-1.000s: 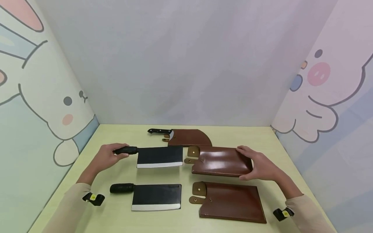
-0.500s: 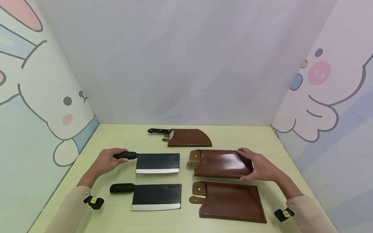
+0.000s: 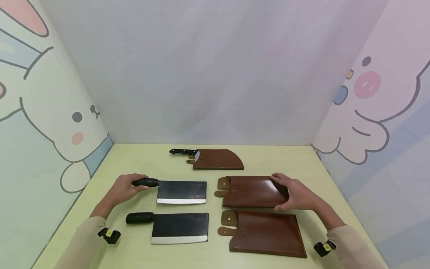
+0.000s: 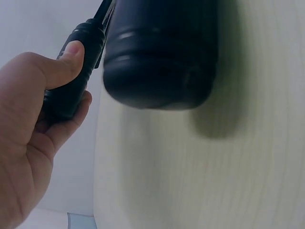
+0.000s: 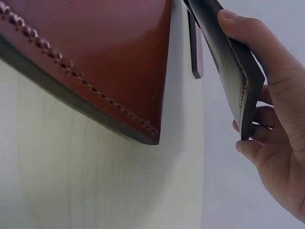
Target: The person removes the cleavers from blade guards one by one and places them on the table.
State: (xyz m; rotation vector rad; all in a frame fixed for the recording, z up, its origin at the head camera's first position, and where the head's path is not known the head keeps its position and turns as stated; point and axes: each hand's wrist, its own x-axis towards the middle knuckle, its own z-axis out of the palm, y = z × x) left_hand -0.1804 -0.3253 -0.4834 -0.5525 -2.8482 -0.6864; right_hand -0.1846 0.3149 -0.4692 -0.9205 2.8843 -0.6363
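Observation:
My left hand (image 3: 125,189) grips the black handle of a cleaver (image 3: 181,191), thumb along the side in the left wrist view. The blade points right, its pale edge toward me. On the right, my right hand (image 3: 295,192) holds the closed end of a brown leather knife sheath (image 3: 253,191) between thumb and fingers. Its snap straps face the cleaver, with a gap between the two. In the right wrist view the held sheath (image 5: 238,81) is seen edge-on. Nearer to me lie a second cleaver (image 3: 179,227) and a second brown sheath (image 3: 268,233).
At the back of the pale table (image 3: 144,153) lies a smaller black-handled knife (image 3: 184,151) inside a rounded brown sheath (image 3: 218,158). A grey wall (image 3: 211,74) rises behind, with cartoon-printed panels (image 3: 40,130) at the sides.
The held cleaver and held sheath have both come down and toward me. The cleaver has also shifted slightly left, widening the gap to the sheath. Other things stay put.

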